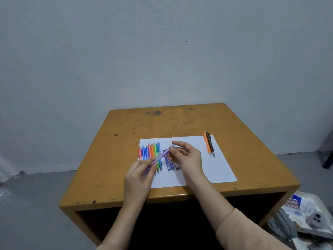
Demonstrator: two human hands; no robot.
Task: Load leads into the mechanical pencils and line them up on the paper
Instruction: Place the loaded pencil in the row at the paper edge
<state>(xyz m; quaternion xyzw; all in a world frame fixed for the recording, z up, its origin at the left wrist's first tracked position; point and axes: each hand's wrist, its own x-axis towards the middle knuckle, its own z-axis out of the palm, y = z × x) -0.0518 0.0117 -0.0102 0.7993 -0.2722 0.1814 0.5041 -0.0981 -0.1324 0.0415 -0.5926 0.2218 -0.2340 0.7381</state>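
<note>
A white sheet of paper (216, 166) lies on the wooden table (180, 121). My left hand (138, 175) grips the lower end of a purple mechanical pencil (160, 157), held slanted above the paper. My right hand (187, 156) pinches near the pencil's top end with fingertips. Several coloured pencils (150, 152) lie side by side at the paper's left edge. Blue and brown lead cases (170, 164) lie on the paper, partly hidden under my right hand. An orange pencil (206, 144) and a black pencil (210, 144) lie together at the paper's right side.
The table's front edge (162, 199) is close to me, with a dark hollow beneath. A white tray of small boxes and clutter (306, 215) sits on the floor at the lower right. A grey wall stands behind the table.
</note>
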